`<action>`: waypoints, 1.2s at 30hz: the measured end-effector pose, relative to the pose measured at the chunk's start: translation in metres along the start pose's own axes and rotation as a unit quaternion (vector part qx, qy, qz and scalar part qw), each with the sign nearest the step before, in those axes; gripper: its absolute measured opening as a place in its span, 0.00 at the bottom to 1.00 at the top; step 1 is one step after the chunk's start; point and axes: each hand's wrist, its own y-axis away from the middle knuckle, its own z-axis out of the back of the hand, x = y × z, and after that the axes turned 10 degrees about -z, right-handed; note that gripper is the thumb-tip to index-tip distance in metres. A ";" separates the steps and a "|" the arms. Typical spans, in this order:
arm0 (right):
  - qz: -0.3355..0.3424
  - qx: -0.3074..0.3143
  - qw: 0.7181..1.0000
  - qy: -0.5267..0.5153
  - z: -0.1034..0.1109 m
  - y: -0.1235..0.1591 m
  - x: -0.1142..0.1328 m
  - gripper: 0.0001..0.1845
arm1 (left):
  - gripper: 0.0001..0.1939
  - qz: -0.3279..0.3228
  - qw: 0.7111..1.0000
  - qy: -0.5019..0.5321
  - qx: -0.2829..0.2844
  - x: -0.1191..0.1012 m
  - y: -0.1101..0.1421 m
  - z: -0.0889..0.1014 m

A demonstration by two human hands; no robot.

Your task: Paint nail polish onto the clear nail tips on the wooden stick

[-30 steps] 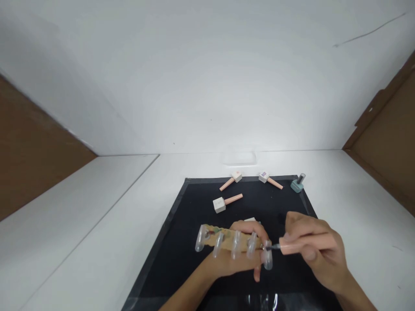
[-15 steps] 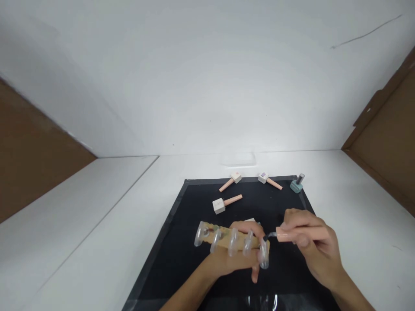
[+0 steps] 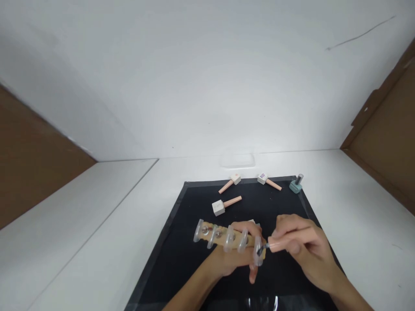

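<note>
My left hand (image 3: 231, 259) grips a tan nail tip stand (image 3: 223, 233), a strip held slanted above the black mat. Several clear false nails sit across it in a row. The rightmost false nail (image 3: 258, 251) is touched by the dark bristles of a nail polish brush (image 3: 283, 242). Its peach handle is pinched between the thumb and fingers of my right hand (image 3: 306, 248). Partly hidden behind my left hand is a white bottle (image 3: 252, 221).
On the black mat (image 3: 194, 203) lie three white bottles with peach caps: one (image 3: 218, 207) nearer, one (image 3: 235, 178) and another (image 3: 262, 178) at the back. A teal bottle (image 3: 295, 186) stands at the far right corner. Behind the mat is a clear tray (image 3: 238, 166).
The brush has moved left and down, from the nail's upper end onto its middle. The strip has tilted and shifted slightly left and up. Both hands keep their hold.
</note>
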 end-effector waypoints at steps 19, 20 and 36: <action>0.007 -0.050 0.999 0.002 -0.001 0.001 -0.005 0.15 | 0.12 0.007 1.000 -0.007 0.024 -0.005 0.003 0.001; 0.013 -0.050 0.999 -0.005 -0.001 0.001 -0.005 0.16 | 0.12 0.010 0.999 -0.015 0.030 -0.006 0.003 0.002; 0.047 -0.052 0.997 0.015 -0.001 -0.002 -0.001 0.18 | 0.20 0.084 0.986 -0.145 -0.018 -0.017 0.003 -0.010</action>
